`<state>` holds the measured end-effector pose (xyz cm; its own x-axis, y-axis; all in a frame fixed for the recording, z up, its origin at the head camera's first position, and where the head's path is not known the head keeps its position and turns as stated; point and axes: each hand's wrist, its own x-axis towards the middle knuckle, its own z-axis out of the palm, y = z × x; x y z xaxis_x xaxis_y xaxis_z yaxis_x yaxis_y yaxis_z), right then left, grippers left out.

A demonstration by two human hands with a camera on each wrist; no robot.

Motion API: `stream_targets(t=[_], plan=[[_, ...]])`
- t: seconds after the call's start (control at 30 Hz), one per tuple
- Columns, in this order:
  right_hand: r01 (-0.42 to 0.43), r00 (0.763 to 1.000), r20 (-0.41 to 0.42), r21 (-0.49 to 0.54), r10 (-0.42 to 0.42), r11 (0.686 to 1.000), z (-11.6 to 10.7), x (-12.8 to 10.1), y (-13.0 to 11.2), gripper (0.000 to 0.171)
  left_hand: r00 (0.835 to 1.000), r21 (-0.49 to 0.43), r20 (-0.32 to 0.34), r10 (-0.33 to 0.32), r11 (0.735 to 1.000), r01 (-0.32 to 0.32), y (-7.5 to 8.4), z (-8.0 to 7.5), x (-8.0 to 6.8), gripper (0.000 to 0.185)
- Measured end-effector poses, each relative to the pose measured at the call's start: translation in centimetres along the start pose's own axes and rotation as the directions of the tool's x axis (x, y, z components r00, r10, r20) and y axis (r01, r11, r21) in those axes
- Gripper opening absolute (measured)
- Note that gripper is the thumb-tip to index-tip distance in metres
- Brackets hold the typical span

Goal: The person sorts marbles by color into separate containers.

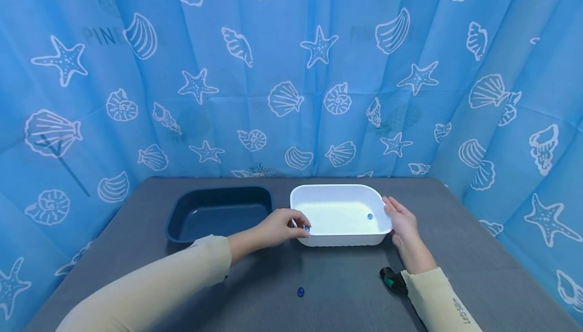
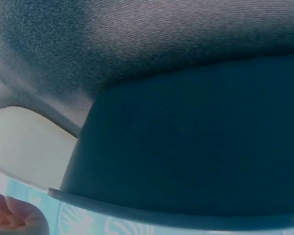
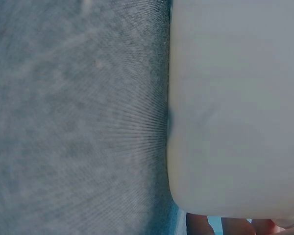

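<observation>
At the left front corner of a white basin (image 1: 339, 240), my left hand (image 1: 283, 226) pinches a small blue marble (image 1: 306, 229) between thumb and fingertip, just over the rim. My right hand (image 1: 403, 225) grips the basin's right end, its fingers along the outer wall and rim. In the right wrist view those fingers (image 3: 237, 226) partly show behind the basin wall. A second blue marble (image 1: 370, 216) lies inside the white basin towards its right. Another blue marble (image 1: 300, 291) sits on the table in front.
A dark blue basin (image 1: 175, 223) stands left of the white one, under the left forearm's far side. The grey tabletop (image 1: 346, 291) carries both basins. Near the right wrist is a black strap device (image 1: 392, 280). A blue shell-print curtain (image 1: 291, 79) hangs behind.
</observation>
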<state>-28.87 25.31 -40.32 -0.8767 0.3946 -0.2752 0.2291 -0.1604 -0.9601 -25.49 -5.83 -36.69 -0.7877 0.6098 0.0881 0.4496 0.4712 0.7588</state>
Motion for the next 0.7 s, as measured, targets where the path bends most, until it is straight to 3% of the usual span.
stream_targets(t=[0.4, 0.7], plan=[[0.0, 1.0, 0.003, -0.004, 0.0, 1.0, 0.0, 0.0, 0.2, 0.052, 0.981, -0.024, -0.16, -0.112, 0.994, 0.109, -0.3, 0.9, 1.8, 0.021], [-0.007, 1.0, 0.007, 0.003, 0.007, 1.0, -0.1, 0.0, 0.1, 0.051, 0.972, -0.058, -0.186, -0.141, 0.989, 0.132, -0.6, 1.3, 2.7, 0.021]])
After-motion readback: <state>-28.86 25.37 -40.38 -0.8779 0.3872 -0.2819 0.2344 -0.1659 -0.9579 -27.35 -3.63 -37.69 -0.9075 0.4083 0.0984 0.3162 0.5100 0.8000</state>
